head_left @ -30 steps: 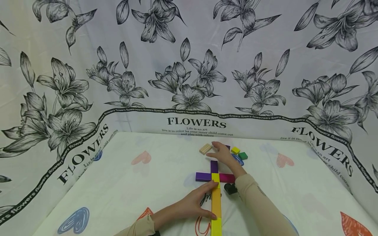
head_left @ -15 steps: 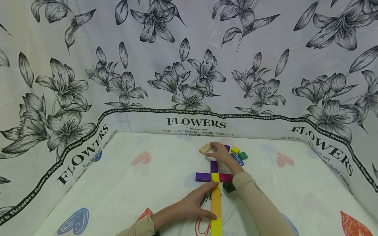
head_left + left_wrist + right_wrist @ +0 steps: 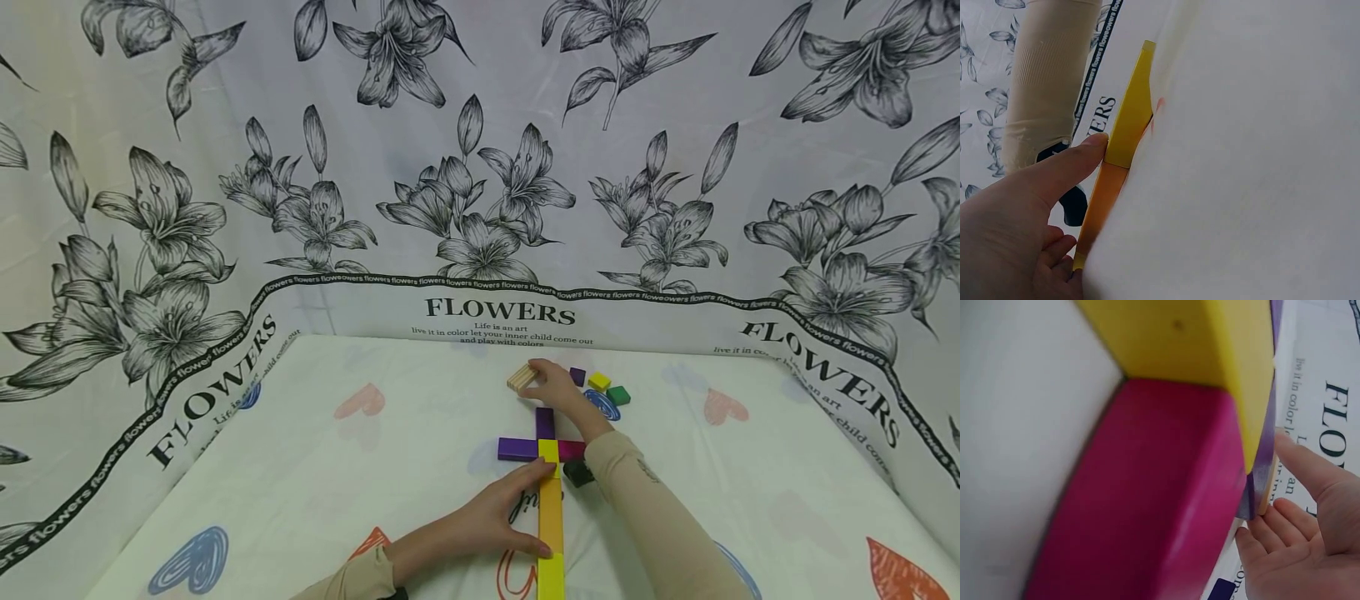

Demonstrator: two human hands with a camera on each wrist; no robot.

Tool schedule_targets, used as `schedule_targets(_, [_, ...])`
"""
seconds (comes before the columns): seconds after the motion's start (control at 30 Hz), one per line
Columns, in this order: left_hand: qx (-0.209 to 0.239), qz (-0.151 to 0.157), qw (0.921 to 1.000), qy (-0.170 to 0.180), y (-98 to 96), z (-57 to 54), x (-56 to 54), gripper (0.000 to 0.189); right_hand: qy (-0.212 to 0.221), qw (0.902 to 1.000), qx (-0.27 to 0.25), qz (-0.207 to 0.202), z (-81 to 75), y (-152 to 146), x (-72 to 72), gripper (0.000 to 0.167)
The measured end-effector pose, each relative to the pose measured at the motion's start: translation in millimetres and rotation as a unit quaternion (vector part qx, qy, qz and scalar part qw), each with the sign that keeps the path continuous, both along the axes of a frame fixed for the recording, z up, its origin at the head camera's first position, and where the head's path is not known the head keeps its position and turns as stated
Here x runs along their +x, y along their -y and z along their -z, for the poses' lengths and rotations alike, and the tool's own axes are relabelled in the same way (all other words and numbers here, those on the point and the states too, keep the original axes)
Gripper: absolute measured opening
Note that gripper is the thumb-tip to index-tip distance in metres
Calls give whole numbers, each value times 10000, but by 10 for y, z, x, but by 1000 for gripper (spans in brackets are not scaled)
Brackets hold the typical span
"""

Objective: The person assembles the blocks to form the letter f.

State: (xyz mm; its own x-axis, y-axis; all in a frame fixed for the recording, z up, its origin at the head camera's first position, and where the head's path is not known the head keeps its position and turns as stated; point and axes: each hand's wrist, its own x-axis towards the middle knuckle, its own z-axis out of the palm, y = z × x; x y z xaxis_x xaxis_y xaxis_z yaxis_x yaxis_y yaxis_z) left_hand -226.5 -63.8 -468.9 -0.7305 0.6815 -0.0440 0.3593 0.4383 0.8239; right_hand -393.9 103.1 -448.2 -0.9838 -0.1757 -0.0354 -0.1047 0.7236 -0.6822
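Observation:
A line of yellow and orange blocks runs toward the near edge in the head view, an orange block between yellow ones. My left hand touches this line, index finger on the upper yellow block, thumb by the lower yellow block. Purple blocks meet the line's far end at the left and top, a magenta block at the right. Beyond them my right hand pinches a small group of plain wooden planks between thumb and fingers; the hand hides their right end.
Right of my right hand lie a small purple block, a yellow cube and a green cube. A black object sits under the right sleeve. A flower-printed curtain stands behind the heart-printed cloth.
My right hand has shifted slightly left, further over the wooden planks, and the small purple block beside it shows more fully. My left hand stays in place on the line of blocks.

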Motion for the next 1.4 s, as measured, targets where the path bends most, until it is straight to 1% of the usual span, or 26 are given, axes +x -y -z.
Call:
schedule_targets(0.13, [-42,-23,10000,-18,-2,-5,1,88,-194,9998,58,-24,6,9,-10,64])
schedule_targets(0.33, [-47,-17,10000,-28,-3,-7,1,88,-471,9989,-19,13,16,25,12,57])
schedule_targets(0.57, [-70,-58,10000,-23,-5,2,5,88,-460,9989,-16,87,32,47,31,57])
schedule_targets(0.9, [-59,-22,10000,9,-13,14,-6,89,-505,9986,-22,160,62,36,45,59])
schedule_targets(1.1, [-38,-10,10000,7,-11,28,-13,89,-622,9980,-94,93,65,7,54,58])
schedule_targets(1.4, [-3,-18,10000,-60,-1,17,-5,89,-612,9981,-55,-49,26,-88,70,58])
